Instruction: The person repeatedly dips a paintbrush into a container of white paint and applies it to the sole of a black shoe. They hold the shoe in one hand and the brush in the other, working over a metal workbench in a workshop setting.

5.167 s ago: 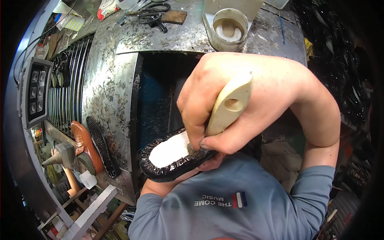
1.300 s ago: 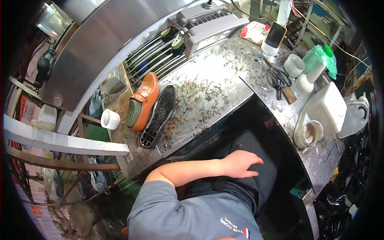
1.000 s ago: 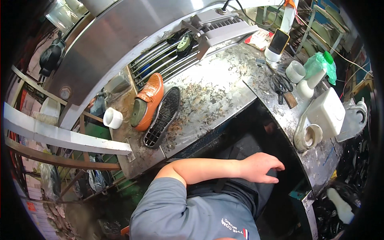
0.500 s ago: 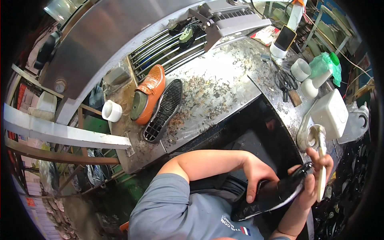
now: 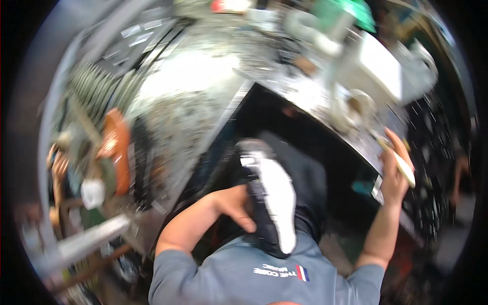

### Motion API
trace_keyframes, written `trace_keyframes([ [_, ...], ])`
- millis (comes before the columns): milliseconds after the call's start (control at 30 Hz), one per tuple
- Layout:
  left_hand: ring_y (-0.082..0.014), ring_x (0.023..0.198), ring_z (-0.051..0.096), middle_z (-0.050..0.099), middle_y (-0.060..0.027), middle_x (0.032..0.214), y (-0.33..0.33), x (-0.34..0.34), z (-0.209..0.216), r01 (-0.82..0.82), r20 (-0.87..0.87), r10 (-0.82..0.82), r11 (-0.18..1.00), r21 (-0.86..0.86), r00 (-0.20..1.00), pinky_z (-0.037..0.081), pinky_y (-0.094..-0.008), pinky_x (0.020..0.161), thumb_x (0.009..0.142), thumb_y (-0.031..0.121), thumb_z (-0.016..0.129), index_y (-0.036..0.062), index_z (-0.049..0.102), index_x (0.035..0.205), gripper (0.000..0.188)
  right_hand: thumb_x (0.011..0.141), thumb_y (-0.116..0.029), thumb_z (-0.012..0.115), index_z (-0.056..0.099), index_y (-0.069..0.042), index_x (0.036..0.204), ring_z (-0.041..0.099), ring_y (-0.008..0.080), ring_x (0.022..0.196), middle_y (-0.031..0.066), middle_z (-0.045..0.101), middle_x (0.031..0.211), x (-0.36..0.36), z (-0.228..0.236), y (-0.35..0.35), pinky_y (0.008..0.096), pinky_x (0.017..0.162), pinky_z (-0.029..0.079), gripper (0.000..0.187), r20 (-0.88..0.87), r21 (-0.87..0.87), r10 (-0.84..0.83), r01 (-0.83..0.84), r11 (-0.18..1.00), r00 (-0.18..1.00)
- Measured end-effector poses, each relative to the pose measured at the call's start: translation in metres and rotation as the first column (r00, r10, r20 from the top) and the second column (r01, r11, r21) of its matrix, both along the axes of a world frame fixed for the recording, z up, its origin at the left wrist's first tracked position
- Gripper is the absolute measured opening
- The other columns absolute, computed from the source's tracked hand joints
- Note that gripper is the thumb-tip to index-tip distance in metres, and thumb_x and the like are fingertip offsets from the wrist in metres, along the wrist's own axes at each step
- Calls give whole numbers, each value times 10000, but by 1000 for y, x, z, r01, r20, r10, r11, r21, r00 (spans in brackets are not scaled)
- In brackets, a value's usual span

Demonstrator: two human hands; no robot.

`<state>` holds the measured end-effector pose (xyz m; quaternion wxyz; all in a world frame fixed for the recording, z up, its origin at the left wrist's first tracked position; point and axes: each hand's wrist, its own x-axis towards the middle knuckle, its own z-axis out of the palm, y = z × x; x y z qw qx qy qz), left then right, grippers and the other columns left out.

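My left hand is closed around the side of a black shoe, held over my lap with its white underside turned up. In my right hand is a brush with a pale handle. The brush's far end points toward a round white pot on the bench's right side; blur hides whether they touch. An orange shoe and a black shoe sole lie side by side on the bench at the left.
A white plastic container stands behind the pot, near a green plastic bag. The metal bench curves around a dark recess before me. A white cup is at the left. Blurred arm-like shapes show at the far left.
The view has swung right and is blurred. My left hand has turned the shoe white side up. My right hand has left the shoe and moved the brush toward the pot.
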<state>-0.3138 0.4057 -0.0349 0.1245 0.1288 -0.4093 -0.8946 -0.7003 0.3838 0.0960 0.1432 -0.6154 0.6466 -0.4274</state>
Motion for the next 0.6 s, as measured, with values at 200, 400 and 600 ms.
trace_keyframes([
  [200,-471,1403,470,457,-184,1571,31,22,-41,-243,-140,235,969,-37,962,332,-650,1174,603,-4,944,45,447,1530,1053,916,-106,762,774,13,1032,687,162,817,106,762,942,-23,24,-21,278,743,526,167,-51,30,92,-90,995,994],
  [400,-513,1360,498,469,-251,1535,24,22,-46,-250,-153,242,968,-36,958,386,-678,1118,566,-23,933,-31,432,1515,1073,913,-122,758,774,1,1038,707,141,826,94,773,958,-31,3,-47,275,742,547,176,-162,34,121,-117,993,979],
  [600,-503,1336,526,557,-276,1439,26,19,-31,-295,-97,283,946,-133,954,427,-633,1097,559,-13,917,-52,451,1495,1046,838,-181,784,765,-75,950,738,282,824,100,746,866,-13,-15,-80,363,724,580,155,-399,19,86,-86,996,913],
])
